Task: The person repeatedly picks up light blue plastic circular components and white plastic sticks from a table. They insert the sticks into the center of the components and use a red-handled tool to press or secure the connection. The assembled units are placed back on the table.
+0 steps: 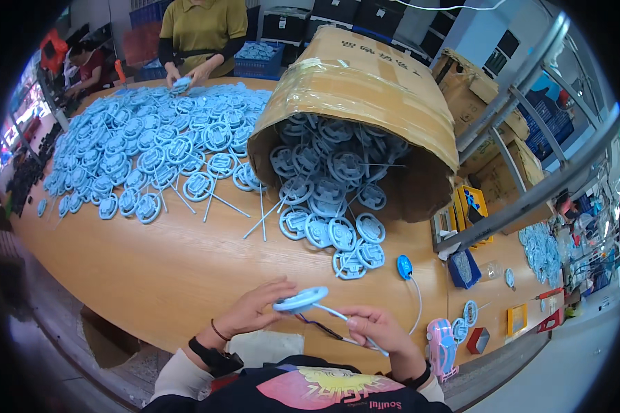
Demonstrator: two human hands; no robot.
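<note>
Close to my body, over the near edge of the table, I hold a light blue toy steering wheel (300,300) with a thin stick. My left hand (258,308) has its fingers and thumb at the wheel's left rim. The stick is pinched in my right hand (379,330); dark and red wires (320,326) hang beside it. Ahead of my hands, several similar wheels (342,234) spill from a large cardboard box (372,76) lying on its side. A broad heap of them (151,141) covers the far left of the table.
A wooden table (145,255) spans the view. Across it, a person's hands (193,76) hold a blue piece. To the right are a blue device (404,266) with a white cable, a dark blue bin (464,268), a pink toy (441,344) and a metal frame (523,203).
</note>
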